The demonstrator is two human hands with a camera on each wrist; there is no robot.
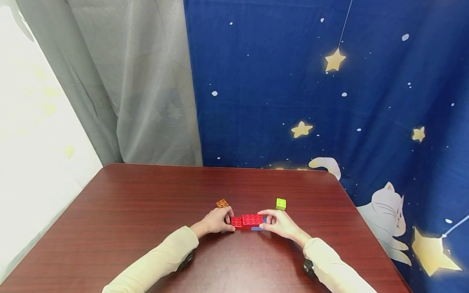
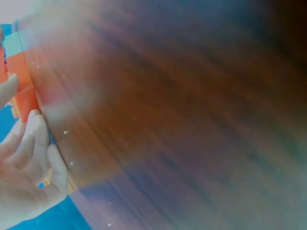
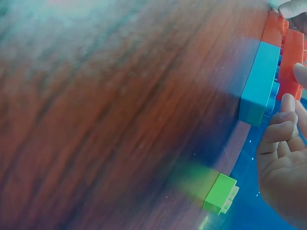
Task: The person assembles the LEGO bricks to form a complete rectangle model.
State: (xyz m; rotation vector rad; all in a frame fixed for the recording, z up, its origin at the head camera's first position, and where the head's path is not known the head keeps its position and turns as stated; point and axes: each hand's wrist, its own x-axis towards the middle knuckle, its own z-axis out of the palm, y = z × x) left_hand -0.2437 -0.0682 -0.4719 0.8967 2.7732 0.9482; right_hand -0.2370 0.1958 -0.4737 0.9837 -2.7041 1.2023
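Note:
A lower red brick (image 1: 236, 221) and a blue brick (image 3: 259, 86) stand end to end on the table. Over their join sits an upper red brick (image 1: 252, 219), studs up, leaving studs bare at both ends. My left hand (image 1: 218, 220) grips the lower red brick at its left end, thumb on the near side and fingers behind. With thumb and fingertips my right hand (image 1: 282, 224) pinches the right end of the upper red brick, just above the blue one. The left wrist view catches only part of the left hand (image 2: 31, 165) and the red bricks' sides.
An orange-brown brick (image 1: 222, 203) lies just beyond the left hand. Beyond the right hand stands a lime green brick (image 1: 281, 204). The dark red wooden table (image 1: 146, 191) ends at a grey curtain (image 1: 154, 101) and a blue starry curtain (image 1: 256, 101).

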